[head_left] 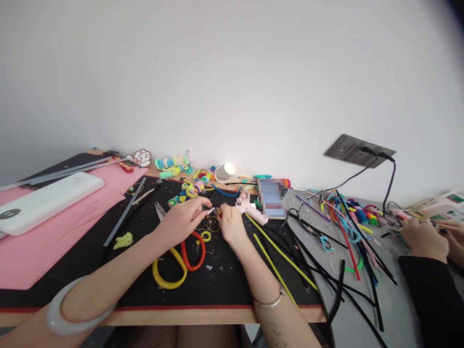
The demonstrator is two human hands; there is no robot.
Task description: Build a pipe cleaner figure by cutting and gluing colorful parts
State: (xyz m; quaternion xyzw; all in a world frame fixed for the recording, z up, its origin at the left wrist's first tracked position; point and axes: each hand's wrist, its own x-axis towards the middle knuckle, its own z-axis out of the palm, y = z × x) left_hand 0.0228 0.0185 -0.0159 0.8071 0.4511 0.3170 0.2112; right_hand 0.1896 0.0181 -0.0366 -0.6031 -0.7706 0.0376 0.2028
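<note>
My left hand (186, 218) hovers above the scissors, fingers bent and the thumb near the forefinger; what they pinch is too small to make out. Close beside it, my right hand (229, 221) is closed on a small item mostly hidden by the fingers. A thin gold-coloured wire loop (213, 224) shows just below the fingertips; whether it is held I cannot tell. Large scissors with one yellow handle (169, 286) and one red handle (193, 268) lie under my left hand. A small yellow ring-shaped piece (206, 236) lies between my forearms.
A pink glue gun (252, 208) and a phone (271, 198) lie right of my hands. Behind stand a paper cup (225, 171) and fuzzy figures (195, 188). Left are pink sheets (65, 217) and a white device (50, 200). Pipe cleaners (290, 256) and another person's hands (426, 239) are right.
</note>
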